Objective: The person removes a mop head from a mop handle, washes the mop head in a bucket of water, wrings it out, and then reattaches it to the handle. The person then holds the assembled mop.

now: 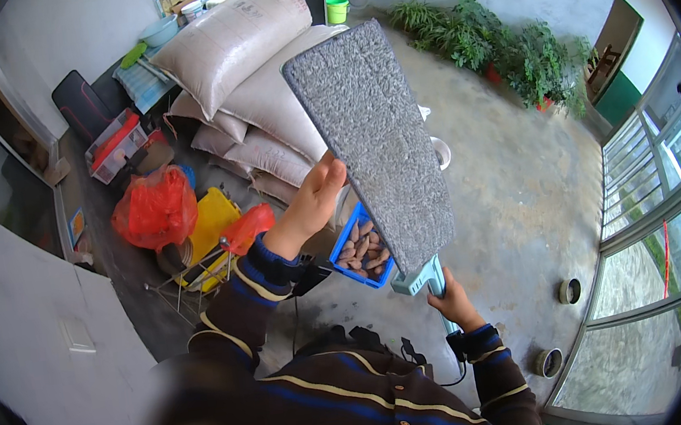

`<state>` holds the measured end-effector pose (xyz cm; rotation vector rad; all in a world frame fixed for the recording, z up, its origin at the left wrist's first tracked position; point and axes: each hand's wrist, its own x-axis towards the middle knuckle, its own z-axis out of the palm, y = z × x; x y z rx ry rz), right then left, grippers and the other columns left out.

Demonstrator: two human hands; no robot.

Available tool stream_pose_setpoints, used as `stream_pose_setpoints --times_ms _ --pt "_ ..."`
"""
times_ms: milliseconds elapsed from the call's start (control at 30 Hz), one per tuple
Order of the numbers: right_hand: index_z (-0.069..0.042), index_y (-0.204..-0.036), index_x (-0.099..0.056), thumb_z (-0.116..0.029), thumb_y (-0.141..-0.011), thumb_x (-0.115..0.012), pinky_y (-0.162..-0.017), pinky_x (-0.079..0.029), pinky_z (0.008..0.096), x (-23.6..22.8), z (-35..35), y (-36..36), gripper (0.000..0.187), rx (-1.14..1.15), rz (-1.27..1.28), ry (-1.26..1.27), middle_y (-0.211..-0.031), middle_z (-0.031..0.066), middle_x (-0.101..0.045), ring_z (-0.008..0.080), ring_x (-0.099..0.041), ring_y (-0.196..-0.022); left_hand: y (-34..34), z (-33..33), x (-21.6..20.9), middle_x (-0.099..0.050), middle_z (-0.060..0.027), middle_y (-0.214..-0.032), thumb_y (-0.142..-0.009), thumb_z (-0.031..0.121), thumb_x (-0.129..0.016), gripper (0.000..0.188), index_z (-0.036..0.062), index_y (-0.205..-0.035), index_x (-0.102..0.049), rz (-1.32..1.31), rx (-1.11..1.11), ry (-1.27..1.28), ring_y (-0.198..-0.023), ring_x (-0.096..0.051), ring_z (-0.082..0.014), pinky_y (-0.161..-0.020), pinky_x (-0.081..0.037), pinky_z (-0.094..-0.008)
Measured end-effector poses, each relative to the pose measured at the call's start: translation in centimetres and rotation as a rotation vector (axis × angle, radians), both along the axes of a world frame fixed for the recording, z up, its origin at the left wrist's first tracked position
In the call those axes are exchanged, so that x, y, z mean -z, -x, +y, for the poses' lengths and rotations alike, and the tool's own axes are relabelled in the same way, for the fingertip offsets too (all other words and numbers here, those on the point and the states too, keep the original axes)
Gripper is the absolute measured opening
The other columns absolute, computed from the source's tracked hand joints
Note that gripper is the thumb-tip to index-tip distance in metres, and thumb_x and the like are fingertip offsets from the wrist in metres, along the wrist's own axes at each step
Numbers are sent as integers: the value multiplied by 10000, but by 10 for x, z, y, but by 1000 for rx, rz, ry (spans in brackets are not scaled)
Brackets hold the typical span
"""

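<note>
Grey, shaggy mop head [374, 140] is held up before the person, partly hiding a blue crate [355, 276]. The right hand [458, 304] wraps its fingers around the pale-blue handle [427, 277] — the left hand [310, 203] is at the mop's left edge, finger grip unclear.

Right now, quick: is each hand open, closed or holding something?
Left hand: at the gray mop pad's left edge; whether it grips cannot be told.
Right hand: closed, holding the mop's light blue handle.
</note>
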<state>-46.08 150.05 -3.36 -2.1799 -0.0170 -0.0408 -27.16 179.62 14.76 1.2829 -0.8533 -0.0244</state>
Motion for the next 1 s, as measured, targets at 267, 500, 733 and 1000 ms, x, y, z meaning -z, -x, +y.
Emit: stream_pose_setpoints --times_ms 267,500,733,1000 --pt "11 -1303 -426 -168 -765 -719 -761 -503 452 41 -25 12 639 -39 94 97 -928 267 -636 450 -621 -911 35 -16 -21 -675 -106 -1021 -920 180 -651 297 -60 -1092 -621 84 -61 -181 -937 -611 -158 -822 -493 -319" --pt "30 -1308 -417 -163 -763 -771 -782 -501 468 88 -33 13 678 67 29 92 -1002 260 -637 452 -606 -954 62 -39 0 -679 -103 -1004 -911 111 -651 238 -34 -1097 -617 116 -80 -269 -910 -632 -163 -801 -491 -326" --pt "40 -1303 -427 -167 -764 -793 -820 -492 466 115 -33 4 684 165 -6 190 -1059 259 -626 440 -598 -994 71 -52 7 -650 -65 -772 -923 131 -637 153 -19 -954 -633 6 -192 -220 -658 -597 -133 -602 -462 -298" --pt "17 -1217 -504 -182 -746 -812 -798 -498 450 121 -30 -7 598 161 -22 108 -1043 231 -637 428 -608 -975 79 -56 14 -694 -151 -1023 -893 115 -662 255 -27 -1103 -634 -94 -183 -217 -909 -673 -262 -808 -511 -360"
